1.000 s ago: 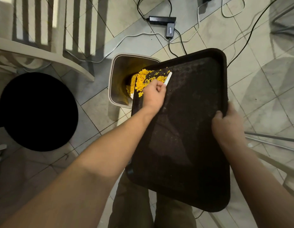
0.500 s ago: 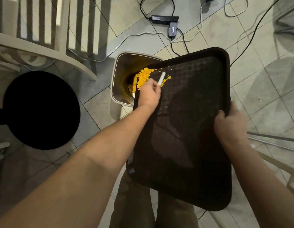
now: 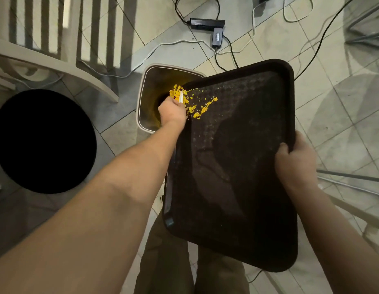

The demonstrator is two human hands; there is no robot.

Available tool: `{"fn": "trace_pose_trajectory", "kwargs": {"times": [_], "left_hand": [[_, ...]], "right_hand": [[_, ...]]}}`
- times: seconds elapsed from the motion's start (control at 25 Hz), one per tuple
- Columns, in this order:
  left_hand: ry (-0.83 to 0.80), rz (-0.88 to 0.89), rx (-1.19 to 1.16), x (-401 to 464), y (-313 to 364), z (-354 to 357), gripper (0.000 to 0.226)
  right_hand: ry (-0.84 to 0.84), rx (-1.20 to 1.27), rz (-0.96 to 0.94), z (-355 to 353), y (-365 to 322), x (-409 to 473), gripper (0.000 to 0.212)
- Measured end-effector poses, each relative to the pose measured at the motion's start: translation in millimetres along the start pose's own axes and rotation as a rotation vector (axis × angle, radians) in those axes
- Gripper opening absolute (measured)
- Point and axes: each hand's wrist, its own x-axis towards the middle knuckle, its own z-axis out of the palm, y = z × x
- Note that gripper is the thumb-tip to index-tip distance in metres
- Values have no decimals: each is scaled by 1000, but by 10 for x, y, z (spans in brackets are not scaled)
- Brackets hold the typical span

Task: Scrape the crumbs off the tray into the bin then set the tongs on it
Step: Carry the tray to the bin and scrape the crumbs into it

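Crumbs [image 3: 197,108] just beside left hand [image 3: 172,112] — over bin [image 3: 146,81].

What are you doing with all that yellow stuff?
A person is cleaning a dark tray. The right hand grips its edge and holds it tipped over a bin. The left hand holds a white scraper at the tray's far corner, pushing yellow crumbs toward the bin. Some crumbs are at the rim, and a few lie scattered on the tray. No tongs are in view.
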Motion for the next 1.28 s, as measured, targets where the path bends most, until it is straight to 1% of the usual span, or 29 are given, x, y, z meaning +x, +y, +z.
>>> {"fn": "trace_pose_trajectory", "kwargs": {"times": [0.04, 0.16, 0.24, 0.32, 0.4, 0.48, 0.56, 0.6, 0.64, 0.76, 0.8, 0.84, 0.88, 1.0, 1.04, 1.08, 1.12, 1.28], "left_hand": [[-10, 80, -37, -58, -30, -3, 10], [-136, 348, -111, -382, -19, 92, 8], [-173, 442, -121, -538, 26, 191, 9], [-165, 443, -115, -566, 63, 245, 9], [-120, 337, -89, -476, 38, 225, 10], [-69, 187, -29, -311, -80, 146, 12], [-36, 113, 24, -175, -244, 30, 11], [-37, 131, 27, -159, -300, -18, 11], [-54, 190, 14, -175, -331, -42, 12], [-172, 449, -37, -414, -344, -15, 17], [-221, 500, -33, -492, -353, 28, 19], [-252, 515, -27, -539, -369, 71, 20], [-254, 485, -18, -536, -395, 100, 20], [-149, 280, 45, -341, -476, 45, 21], [-112, 230, 68, -267, -504, 4, 21], [-95, 218, 86, -221, -514, -33, 21], [-106, 247, 94, -207, -496, -58, 20], [-254, 537, 48, -347, -274, -1, 16]], "right_hand": [[-4, -3, 3, 5, 1, -8, 36], [-9, -12, 8, 32, -29, -23, 35], [-13, -12, -2, 50, -52, -28, 35], [-14, -9, -5, 56, -65, -26, 34], [-10, -6, 6, 57, -66, -28, 32], [-13, 3, 28, 62, -63, -33, 31], [-16, 7, 40, 69, -54, -28, 29], [-15, 7, 44, 71, -51, -29, 29], [-12, 10, 46, 74, -54, -24, 28], [-11, 17, 46, 97, -73, 3, 30], [-14, 16, 43, 101, -80, 13, 31], [-17, 18, 42, 101, -82, 22, 31], [-18, 23, 42, 96, -84, 27, 32], [-15, 17, 47, 80, -76, 49, 29], [-16, 10, 47, 72, -72, 56, 28], [-18, 4, 47, 67, -73, 60, 28], [-19, 1, 44, 64, -81, 63, 28], [-22, -10, 20, 92, -91, 105, 31]]}}
